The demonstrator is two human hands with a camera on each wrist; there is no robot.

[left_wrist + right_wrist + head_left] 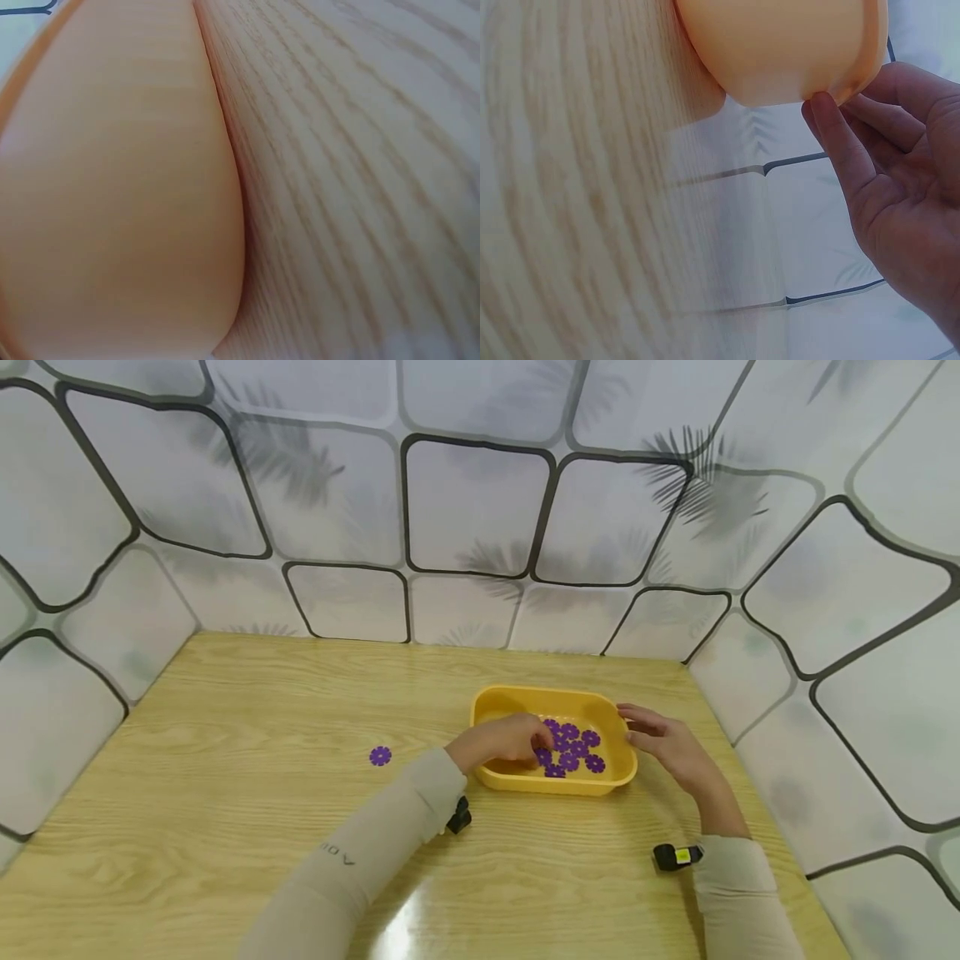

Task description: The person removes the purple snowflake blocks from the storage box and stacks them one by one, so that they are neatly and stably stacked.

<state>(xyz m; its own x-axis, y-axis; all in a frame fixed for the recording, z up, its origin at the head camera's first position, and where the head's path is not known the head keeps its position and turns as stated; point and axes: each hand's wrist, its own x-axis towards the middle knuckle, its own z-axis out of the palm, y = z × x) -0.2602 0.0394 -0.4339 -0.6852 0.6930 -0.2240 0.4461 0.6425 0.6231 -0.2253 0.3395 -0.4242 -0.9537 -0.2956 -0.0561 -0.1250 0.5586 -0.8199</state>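
A yellow plastic basin (557, 785) stands on the table, with several purple flower-shaped discs (570, 747) lying on its bottom. My left hand (513, 739) reaches over the left side into it, fingers bent downward among the discs. Whether the fingertips pinch a disc is hidden. The left wrist view shows only the basin's outer wall (127, 180) and wood beside it. At the basin's right end, my right hand (667, 743) touches the outer wall and rim with its fingertips. In the right wrist view, the fingers (844, 146) are fairly straight against the basin (787, 52).
One purple disc (380, 756) lies alone on the wooden table (247, 777), left of the basin. Patterned white walls (480, 510) border the table at the back and both sides. Black wrist cameras (677, 857) sit below both wrists.
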